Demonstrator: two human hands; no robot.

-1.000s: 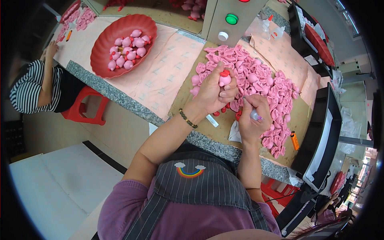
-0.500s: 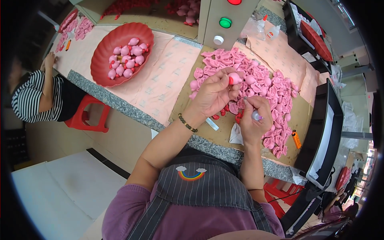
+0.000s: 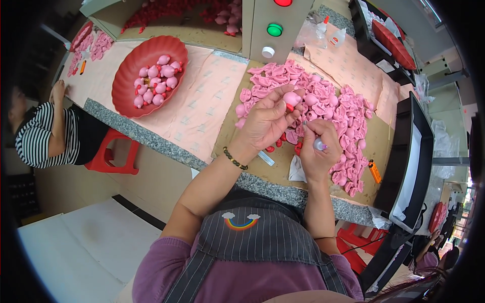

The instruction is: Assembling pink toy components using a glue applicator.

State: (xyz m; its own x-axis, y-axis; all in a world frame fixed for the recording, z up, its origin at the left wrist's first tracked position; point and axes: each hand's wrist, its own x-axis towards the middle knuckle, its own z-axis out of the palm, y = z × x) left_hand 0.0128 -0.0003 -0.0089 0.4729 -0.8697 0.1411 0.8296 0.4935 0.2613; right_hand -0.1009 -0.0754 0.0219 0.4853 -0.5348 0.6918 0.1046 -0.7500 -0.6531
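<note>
Between the fingertips of my left hand [image 3: 263, 123] is a small pink rounded rubbery figure [image 3: 291, 98] with a red part on its lower side. Close by on the right, my right hand [image 3: 321, 151] is closed around a small whitish bottle [image 3: 320, 145] with a purplish end. Its thumb and forefinger are pinched near the pink figure, and I cannot make out a tip between them. Behind both hands spreads a heap of pink soft pieces [image 3: 348, 118], some round and some frilly. A few red pieces [image 3: 270, 148] lie under my hands on the brown board [image 3: 230, 151].
A red scalloped bowl [image 3: 121, 83] with several pink-and-red figures stands at left. An orange cutter [image 3: 374, 171] and a black tray [image 3: 399, 166] lie at right. Glue bottles [image 3: 337, 37] stand behind, near a machine with buttons [image 3: 275, 29]. Another person [image 3: 48, 129] sits far left.
The pink figure has turned slightly in my left fingers, so its red part now points more downward. The whole view has shifted a little; both hands keep nearly the same places.
</note>
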